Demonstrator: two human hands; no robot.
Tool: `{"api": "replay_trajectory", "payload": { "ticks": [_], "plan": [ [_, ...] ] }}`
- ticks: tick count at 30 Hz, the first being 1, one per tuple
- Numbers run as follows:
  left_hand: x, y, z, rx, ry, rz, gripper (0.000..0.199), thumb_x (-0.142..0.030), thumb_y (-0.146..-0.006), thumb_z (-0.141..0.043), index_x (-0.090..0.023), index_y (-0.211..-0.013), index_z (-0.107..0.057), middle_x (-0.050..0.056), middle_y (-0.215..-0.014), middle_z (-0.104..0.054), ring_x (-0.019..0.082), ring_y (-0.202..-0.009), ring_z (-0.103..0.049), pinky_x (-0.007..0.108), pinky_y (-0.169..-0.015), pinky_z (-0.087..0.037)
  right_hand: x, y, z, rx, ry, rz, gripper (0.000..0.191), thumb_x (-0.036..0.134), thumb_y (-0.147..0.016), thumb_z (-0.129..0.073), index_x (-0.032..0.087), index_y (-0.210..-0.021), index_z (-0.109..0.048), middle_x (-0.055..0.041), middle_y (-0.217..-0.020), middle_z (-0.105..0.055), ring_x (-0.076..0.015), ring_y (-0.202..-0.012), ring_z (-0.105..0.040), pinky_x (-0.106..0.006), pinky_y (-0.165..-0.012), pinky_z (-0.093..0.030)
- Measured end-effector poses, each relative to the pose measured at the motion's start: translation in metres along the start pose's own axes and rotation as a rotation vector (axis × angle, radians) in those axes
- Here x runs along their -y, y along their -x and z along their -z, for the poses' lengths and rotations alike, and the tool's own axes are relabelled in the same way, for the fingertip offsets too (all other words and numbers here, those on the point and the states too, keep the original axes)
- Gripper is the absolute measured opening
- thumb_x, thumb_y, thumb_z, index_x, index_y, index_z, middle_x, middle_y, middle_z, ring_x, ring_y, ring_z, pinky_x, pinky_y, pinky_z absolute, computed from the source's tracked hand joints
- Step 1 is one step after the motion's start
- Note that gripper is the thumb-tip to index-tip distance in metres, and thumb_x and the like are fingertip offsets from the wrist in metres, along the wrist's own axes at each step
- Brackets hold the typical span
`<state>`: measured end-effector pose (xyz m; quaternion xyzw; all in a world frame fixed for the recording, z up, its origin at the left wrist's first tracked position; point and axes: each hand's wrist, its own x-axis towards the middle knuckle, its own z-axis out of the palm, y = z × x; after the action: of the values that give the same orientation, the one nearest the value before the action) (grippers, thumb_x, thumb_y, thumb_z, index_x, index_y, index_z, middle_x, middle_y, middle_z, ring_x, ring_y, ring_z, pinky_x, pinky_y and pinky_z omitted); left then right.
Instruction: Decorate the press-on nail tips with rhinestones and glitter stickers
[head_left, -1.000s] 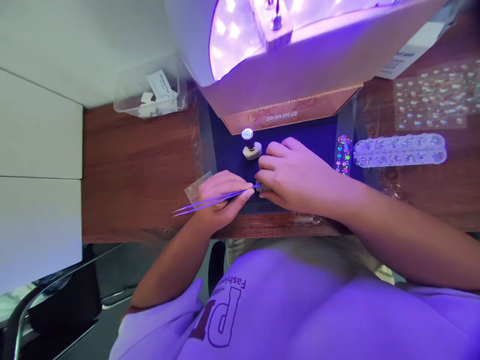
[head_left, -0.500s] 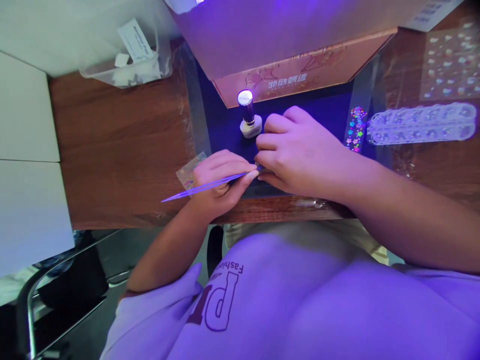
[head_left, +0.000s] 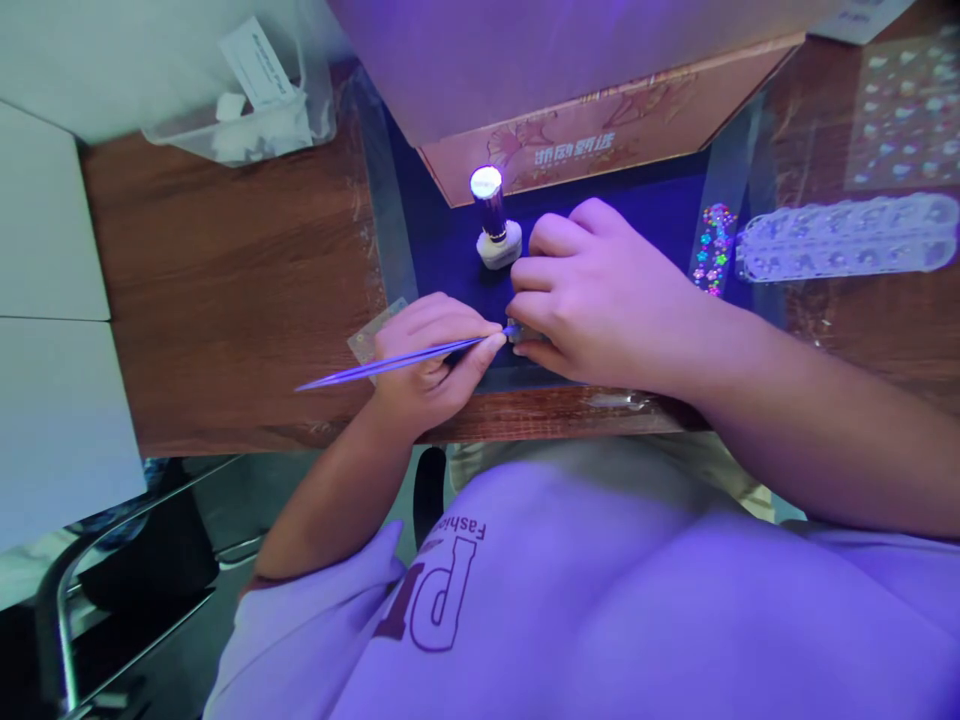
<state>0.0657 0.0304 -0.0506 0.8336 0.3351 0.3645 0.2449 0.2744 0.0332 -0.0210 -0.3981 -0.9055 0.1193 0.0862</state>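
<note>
Tweezers [head_left: 352,374] are pinched between the thumb and fingers of my left hand [head_left: 431,355]; their long ends point left. Close beside it on the right, my right hand [head_left: 577,300] has its fingers curled round a small clear item [head_left: 516,332], mostly hidden under them. A small bottle with a dark cap [head_left: 499,244] stands upright just beyond both hands on the dark mat [head_left: 450,280]. Partly under my left hand lies a small transparent sheet [head_left: 361,343].
An orange-pink box [head_left: 525,150] stands at the back. To the right are a strip of colourful flower pieces [head_left: 712,250], a clear compartment case [head_left: 847,238] and a sticker sheet [head_left: 904,120]. A clear bin [head_left: 187,140] sits at the back left.
My left hand with the tweezers has shifted slightly left, away from my right hand, and a bit more of the small clear item shows. My right hand stays curled.
</note>
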Motion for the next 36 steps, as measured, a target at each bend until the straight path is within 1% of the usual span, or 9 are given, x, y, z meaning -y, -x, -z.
{"api": "replay_trajectory", "payload": {
  "ticks": [4, 12, 17, 23, 30, 32, 33, 35, 36],
  "plan": [
    [0.001, 0.000, 0.001, -0.012, 0.009, -0.026, 0.004, -0.016, -0.085, -0.071, -0.020, -0.085, -0.069, -0.001, -0.078, -0.072, 0.011, -0.070, -0.065, 0.025, -0.066, -0.051, 0.000, 0.000, 0.000, 0.022, 0.036, 0.007, 0.032, 0.046, -0.093, -0.054, 0.020, -0.083, -0.070, -0.0045, -0.088, -0.066, -0.0256, -0.111, -0.054, -0.045, -0.087, -0.043],
    [0.004, 0.004, 0.004, -0.010, -0.029, -0.031, 0.002, -0.019, -0.084, -0.071, -0.020, -0.084, -0.070, -0.001, -0.076, -0.071, 0.011, -0.067, -0.064, 0.026, -0.065, -0.052, 0.002, 0.001, 0.002, 0.025, 0.073, 0.020, 0.026, 0.038, -0.093, -0.054, 0.017, -0.087, -0.069, -0.0050, -0.092, -0.066, -0.0246, -0.110, -0.053, -0.043, -0.084, -0.039],
    [0.005, 0.006, 0.007, 0.025, -0.029, -0.041, 0.002, -0.017, -0.084, -0.070, -0.019, -0.084, -0.068, 0.000, -0.076, -0.071, 0.011, -0.068, -0.064, 0.026, -0.066, -0.052, 0.000, 0.002, -0.002, -0.004, 0.032, 0.025, 0.024, 0.039, -0.091, -0.059, 0.017, -0.085, -0.068, -0.0055, -0.090, -0.065, -0.0279, -0.109, -0.053, -0.046, -0.085, -0.040],
    [0.015, 0.010, 0.009, -0.115, 0.005, -0.050, 0.006, -0.017, -0.083, -0.070, -0.022, -0.088, -0.069, -0.002, -0.075, -0.069, 0.011, -0.066, -0.063, 0.024, -0.063, -0.050, -0.002, 0.003, -0.010, -0.134, 0.029, 0.061, 0.027, 0.040, -0.090, -0.062, 0.015, -0.083, -0.068, -0.0078, -0.086, -0.064, -0.0294, -0.101, -0.053, -0.046, -0.082, -0.039],
    [0.019, 0.009, 0.009, -0.162, 0.056, -0.014, 0.006, -0.016, -0.084, -0.069, -0.021, -0.086, -0.070, -0.001, -0.076, -0.070, 0.011, -0.068, -0.063, 0.024, -0.065, -0.050, -0.004, 0.007, -0.013, -0.223, 0.104, 0.060, 0.037, 0.052, -0.081, -0.072, 0.015, -0.082, -0.067, -0.0087, -0.084, -0.064, -0.0303, -0.096, -0.054, -0.044, -0.076, -0.042],
    [0.021, 0.009, 0.009, -0.162, 0.044, 0.025, 0.002, -0.020, -0.085, -0.069, -0.021, -0.084, -0.070, -0.001, -0.076, -0.070, 0.011, -0.067, -0.062, 0.025, -0.065, -0.050, -0.005, 0.008, -0.012, -0.255, 0.097, 0.072, 0.046, 0.061, -0.078, -0.071, 0.015, -0.086, -0.067, -0.0081, -0.083, -0.064, -0.0298, -0.095, -0.055, -0.045, -0.075, -0.043],
    [0.023, 0.009, 0.009, -0.156, 0.031, 0.051, 0.005, -0.024, -0.086, -0.068, -0.021, -0.082, -0.070, 0.000, -0.075, -0.069, 0.012, -0.067, -0.062, 0.026, -0.065, -0.050, -0.006, 0.009, -0.010, -0.285, 0.084, 0.092, 0.051, 0.065, -0.078, -0.069, 0.015, -0.087, -0.067, -0.0079, -0.083, -0.064, -0.0290, -0.093, -0.055, -0.044, -0.074, -0.044],
    [0.026, 0.011, 0.008, -0.140, 0.002, 0.105, 0.020, -0.036, -0.089, -0.064, -0.020, -0.077, -0.068, 0.001, -0.071, -0.067, 0.013, -0.064, -0.060, 0.027, -0.064, -0.050, -0.010, 0.012, -0.002, -0.371, 0.013, 0.148, 0.054, 0.069, -0.081, -0.062, 0.017, -0.093, -0.065, -0.0067, -0.085, -0.064, -0.0253, -0.087, -0.056, -0.044, -0.072, -0.046],
    [0.027, 0.011, 0.008, -0.135, -0.013, 0.132, 0.027, -0.041, -0.090, -0.061, -0.020, -0.074, -0.066, 0.001, -0.068, -0.064, 0.013, -0.062, -0.059, 0.028, -0.063, -0.049, -0.012, 0.015, 0.004, -0.429, -0.048, 0.179, 0.050, 0.067, -0.084, -0.059, 0.018, -0.096, -0.063, -0.0054, -0.084, -0.063, -0.0227, -0.083, -0.055, -0.043, -0.072, -0.047]
  ]
}}
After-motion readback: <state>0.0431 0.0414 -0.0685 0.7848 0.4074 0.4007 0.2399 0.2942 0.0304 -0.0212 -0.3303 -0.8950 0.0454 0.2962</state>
